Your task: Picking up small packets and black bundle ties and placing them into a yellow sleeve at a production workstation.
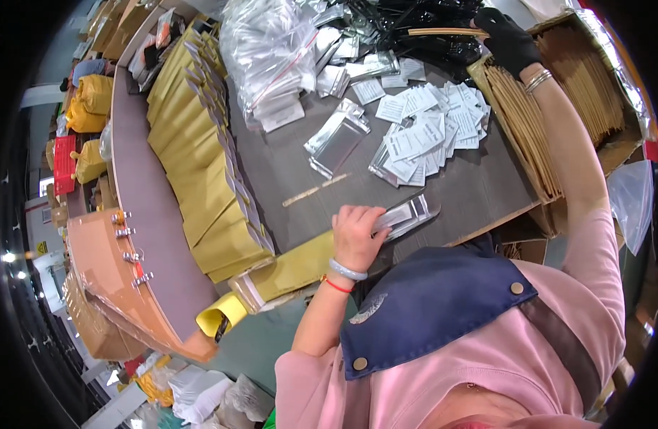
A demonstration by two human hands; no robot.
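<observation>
My left hand (355, 232), bare, is closed over the near end of a clear plastic packet (408, 217) at the table's front edge. Under its wrist lies a yellow mailing envelope (300, 266); whether the packet is partly inside it is hidden. My right hand (504, 41), in a black glove, reaches to the far right and grips the end of a thin tan strip (447, 32) over a heap of shiny black plastic (415, 53). White printed cards (418, 136) and flat clear packets (336, 139) lie between the hands.
A long row of overlapping yellow envelopes (200, 157) stands at left. A pile of clear bags (268, 57) sits at the back. At right, a cardboard box (633, 146) holds tightly packed tan pieces (583, 79). A yellow tape roll (222, 314) is by the front left corner.
</observation>
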